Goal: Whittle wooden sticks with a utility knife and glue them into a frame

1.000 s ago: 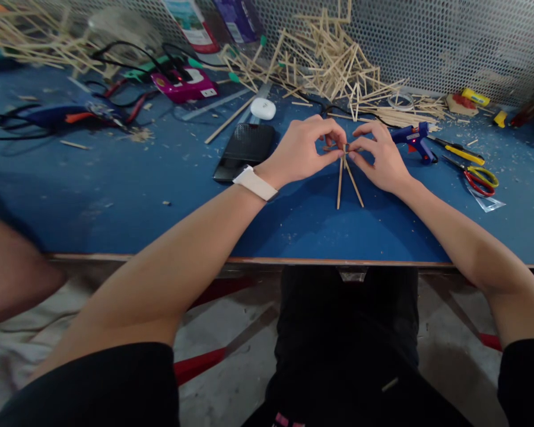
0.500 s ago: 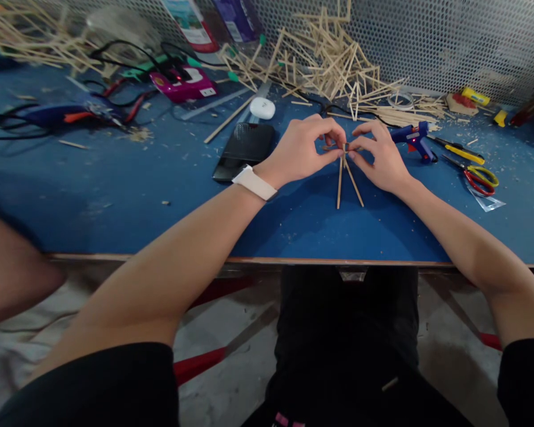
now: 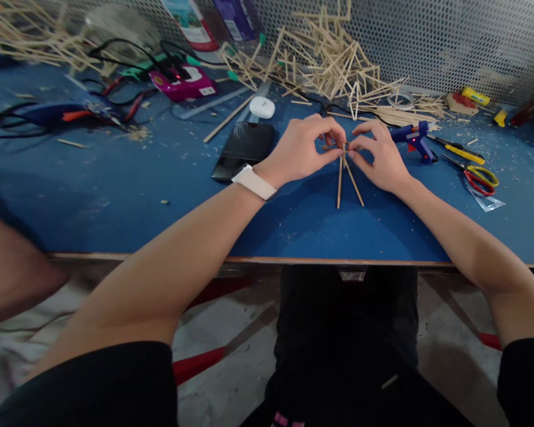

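Between my two hands stands a small frame of thin wooden sticks (image 3: 339, 184), two of its legs spreading down toward me over the blue table. My left hand (image 3: 303, 145), with a pale watch strap at the wrist, pinches the frame's top joint from the left. From the right, the thumb and fingertips of my right hand (image 3: 377, 155) close on the same joint. Fingers hide part of the joint and the short cross sticks. A blue glue gun (image 3: 413, 139) with a small red light lies just beyond my right hand. Close to my left wrist is a black phone (image 3: 244, 148).
A heap of stick frames (image 3: 329, 59) lies against the perforated metal panel (image 3: 427, 41). Scissors (image 3: 476, 178), a yellow cutter (image 3: 463, 153) and a clear set square (image 3: 487, 201) are at right. A white earbud case (image 3: 262, 107), magenta power strip (image 3: 184, 85) and another person's arm (image 3: 13, 270) are left.
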Tool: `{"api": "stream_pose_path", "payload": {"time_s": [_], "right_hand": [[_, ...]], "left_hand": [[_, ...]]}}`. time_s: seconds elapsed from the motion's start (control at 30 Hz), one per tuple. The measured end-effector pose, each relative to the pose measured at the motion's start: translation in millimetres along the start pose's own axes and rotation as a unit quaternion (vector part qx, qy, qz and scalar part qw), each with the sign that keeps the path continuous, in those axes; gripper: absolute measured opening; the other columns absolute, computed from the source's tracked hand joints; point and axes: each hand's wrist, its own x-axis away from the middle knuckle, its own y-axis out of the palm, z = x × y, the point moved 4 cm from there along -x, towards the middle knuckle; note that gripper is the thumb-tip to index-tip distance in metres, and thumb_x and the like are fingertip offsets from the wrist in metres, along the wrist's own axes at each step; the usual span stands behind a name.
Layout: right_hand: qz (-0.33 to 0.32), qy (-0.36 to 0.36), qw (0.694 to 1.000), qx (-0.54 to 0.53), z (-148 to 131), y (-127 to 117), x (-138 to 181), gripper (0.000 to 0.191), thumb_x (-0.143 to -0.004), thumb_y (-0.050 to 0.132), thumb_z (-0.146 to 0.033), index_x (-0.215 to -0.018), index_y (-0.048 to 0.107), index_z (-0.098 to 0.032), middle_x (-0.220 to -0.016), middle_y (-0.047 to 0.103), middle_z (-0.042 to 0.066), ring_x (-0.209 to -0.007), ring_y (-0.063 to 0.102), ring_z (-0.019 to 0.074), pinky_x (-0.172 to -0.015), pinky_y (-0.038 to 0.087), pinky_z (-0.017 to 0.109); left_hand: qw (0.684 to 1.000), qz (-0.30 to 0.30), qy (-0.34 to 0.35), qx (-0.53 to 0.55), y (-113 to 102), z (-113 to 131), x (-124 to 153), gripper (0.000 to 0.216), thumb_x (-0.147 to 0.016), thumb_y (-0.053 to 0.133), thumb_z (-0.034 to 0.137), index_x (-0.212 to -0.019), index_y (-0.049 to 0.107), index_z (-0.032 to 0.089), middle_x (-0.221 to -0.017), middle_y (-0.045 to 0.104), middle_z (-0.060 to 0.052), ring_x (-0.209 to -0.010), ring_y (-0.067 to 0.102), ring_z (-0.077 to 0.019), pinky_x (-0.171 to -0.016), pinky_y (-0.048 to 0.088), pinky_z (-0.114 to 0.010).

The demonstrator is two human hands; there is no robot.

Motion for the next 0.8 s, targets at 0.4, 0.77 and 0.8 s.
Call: {"api": "stream_pose_path", "payload": {"time_s": [0.4,0.77,0.8], "right_hand": [[0.0,-0.025,1.0,-0.006,7.9,3.4,1.6,0.012,-0.122,0.071,-0.039,-0.119,0.079,-0.031,-0.153,0.076,0.016,-0.156,0.07,0.0485,-0.136,0.054,0.092],[0.004,-0.021,0.999,-0.024,5.9,5.2,1.2,0.009,-0.12,0.076,-0.039,-0.121,0.08,-0.031,-0.151,0.075,0.016,-0.154,0.07,0.0488,-0.135,0.054,0.094],[0.005,-0.02,0.999,-0.024,5.3,5.4,1.3,0.009,-0.12,0.077,-0.039,-0.122,0.08,-0.031,-0.151,0.075,0.016,-0.153,0.07,0.0484,-0.135,0.055,0.094]], "left_hand": [[1.0,-0.009,-0.016,-0.009,-2.6,4.4,-0.9,0.018,-0.111,0.086,0.043,-0.118,0.083,0.027,-0.117,0.089,-0.012,-0.12,0.084,-0.0368,-0.116,0.073,-0.063],[1.0,-0.009,-0.008,-0.006,-1.3,2.8,-1.0,0.012,-0.109,0.084,0.033,-0.119,0.083,0.026,-0.118,0.088,-0.009,-0.118,0.083,-0.0335,-0.117,0.072,-0.06],[1.0,-0.008,-0.009,-0.005,-1.3,2.6,-1.0,0.013,-0.108,0.085,0.033,-0.119,0.083,0.026,-0.118,0.088,-0.009,-0.118,0.083,-0.0334,-0.117,0.072,-0.06]]}}
